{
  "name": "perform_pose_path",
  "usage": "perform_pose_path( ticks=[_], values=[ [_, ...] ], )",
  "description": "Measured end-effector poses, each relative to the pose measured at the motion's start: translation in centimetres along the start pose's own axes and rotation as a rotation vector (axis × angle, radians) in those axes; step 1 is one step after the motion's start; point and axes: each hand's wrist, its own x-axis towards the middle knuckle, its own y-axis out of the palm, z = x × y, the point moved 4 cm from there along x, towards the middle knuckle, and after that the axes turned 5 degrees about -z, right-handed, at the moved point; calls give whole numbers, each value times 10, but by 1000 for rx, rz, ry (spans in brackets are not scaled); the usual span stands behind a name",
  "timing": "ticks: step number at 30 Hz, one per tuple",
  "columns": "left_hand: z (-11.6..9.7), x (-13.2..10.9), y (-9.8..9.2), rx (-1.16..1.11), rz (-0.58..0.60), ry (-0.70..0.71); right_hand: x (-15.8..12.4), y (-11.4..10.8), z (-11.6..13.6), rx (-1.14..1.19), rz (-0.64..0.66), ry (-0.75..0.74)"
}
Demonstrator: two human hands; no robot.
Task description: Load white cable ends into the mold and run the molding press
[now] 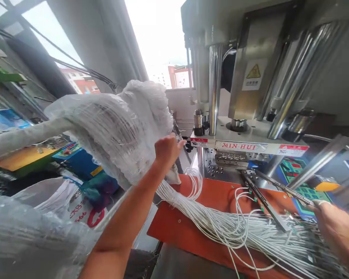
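My left hand [167,150] is raised beside the plastic-wrapped cable bundle [116,124]. Its fingers are curled and the thumb sticks out towards the black knob [188,146] on the press; the inside of the grip is hidden. At the right edge, my right hand [336,223] closes around the end of a slotted metal bar [291,190], which reaches towards the press's lower plate. A second metal bar [267,203] slants down over the white cables [209,219]. Small green connector boards [255,198] show at some cable ends.
The MIN-HUI press [244,145] stands ahead, with upright steel columns [215,89] and a lower mould [231,158]. A reddish-brown board [171,224] lies under the cables. More plastic wrap [40,240] fills the lower left, near a white sack [52,197]. Green trays [293,170] sit behind on the right.
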Motion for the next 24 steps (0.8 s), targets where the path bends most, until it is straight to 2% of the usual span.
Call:
perform_pose_path(
  ticks=[1,2,4,6,9,12,15,17,19,22,24],
  values=[
    [-18,-20,9,-81,5,157,-4,0,-6,-38,20,12],
    [-38,-44,23,-189,68,338,-7,0,-10,-67,37,13],
    [-81,-90,57,-395,259,676,-8,5,-11,-78,72,-5],
    [-118,-122,97,-524,449,895,-4,12,-5,-32,92,-47],
    [-153,-132,158,-578,663,968,10,21,13,41,148,-99],
    [-162,-121,203,-357,816,1000,28,31,28,41,245,-137],
    [-155,-112,219,-215,851,1068,42,42,36,22,260,-208],
    [-149,-112,218,-273,818,1115,47,49,40,-7,226,-259],
    [-144,-113,216,-356,735,1104,50,56,47,-44,201,-302],
    [-135,-115,214,-347,571,918,54,60,62,-56,204,-344],
    [-130,-120,213,-275,507,790,54,54,74,-59,193,-349]
  ],
)
